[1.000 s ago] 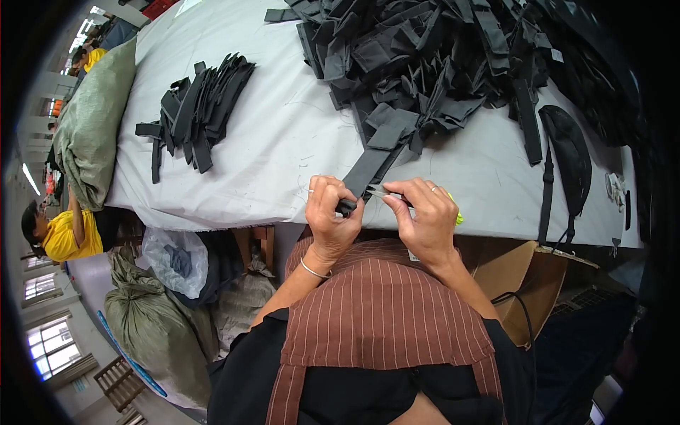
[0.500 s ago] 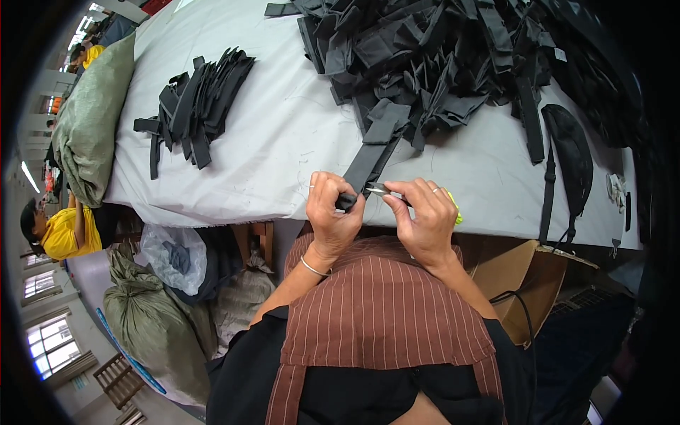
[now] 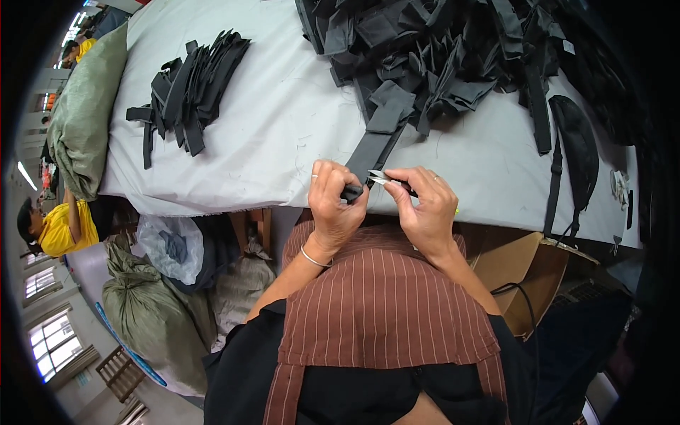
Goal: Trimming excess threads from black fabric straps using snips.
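Black strap point(image 3: 368, 151) partly behind left fingers point(image 3: 328, 178)

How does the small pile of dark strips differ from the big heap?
The small pile is compact; the big heap spreads wider. The small pile's strips lie mostly side by side; the big heap's are jumbled. The small pile is fully in view; the big heap runs past the picture's top. Both are dark and rest on white cloth.

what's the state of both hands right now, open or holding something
Left hand: closed, holding a black fabric strip.
Right hand: closed, holding small metal snips.
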{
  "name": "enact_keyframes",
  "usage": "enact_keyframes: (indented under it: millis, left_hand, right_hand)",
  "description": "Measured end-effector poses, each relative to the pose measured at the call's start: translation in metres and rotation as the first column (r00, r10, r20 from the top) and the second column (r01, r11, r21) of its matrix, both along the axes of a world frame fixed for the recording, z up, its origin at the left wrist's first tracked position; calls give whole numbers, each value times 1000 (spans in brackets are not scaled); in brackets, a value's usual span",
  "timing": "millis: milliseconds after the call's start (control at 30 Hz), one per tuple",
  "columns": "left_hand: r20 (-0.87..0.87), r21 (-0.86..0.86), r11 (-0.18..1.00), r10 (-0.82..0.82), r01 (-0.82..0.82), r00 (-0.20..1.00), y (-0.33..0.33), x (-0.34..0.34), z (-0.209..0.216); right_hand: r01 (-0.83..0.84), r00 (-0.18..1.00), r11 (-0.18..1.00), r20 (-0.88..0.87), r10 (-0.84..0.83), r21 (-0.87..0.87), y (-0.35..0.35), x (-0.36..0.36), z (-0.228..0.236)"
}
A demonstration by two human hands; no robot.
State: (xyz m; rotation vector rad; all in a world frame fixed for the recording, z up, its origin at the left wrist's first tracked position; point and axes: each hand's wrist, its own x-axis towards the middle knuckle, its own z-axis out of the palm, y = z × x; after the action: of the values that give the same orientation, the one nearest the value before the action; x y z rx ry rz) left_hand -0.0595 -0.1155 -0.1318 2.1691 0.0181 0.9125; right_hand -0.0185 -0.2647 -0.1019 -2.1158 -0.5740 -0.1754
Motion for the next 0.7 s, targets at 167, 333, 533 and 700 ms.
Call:
enact_keyframes:
  millis: [167,333,533,700]
  left_hand:
    - [-6,24,1000,5,-5,1000,0,-2,-6]
    - [-15,5,1000,-13,13,1000,0,-3,-9]
    - [-27,-5,1000,-15,15,1000,0,-3,-12]
    - [-28,-2,1000,-17,17,999,-2,-4,-13]
  right_hand:
    - [5,998,998,64,-2,-56,0,-2,-2]
    - [13,995,993,100,-2,-115,-4,-2,-4]
    - [-15,1000,999,5,15,-43,-3,-5,-9]
    - [1,1000,999,5,-1,-53,-2,-6,-10]
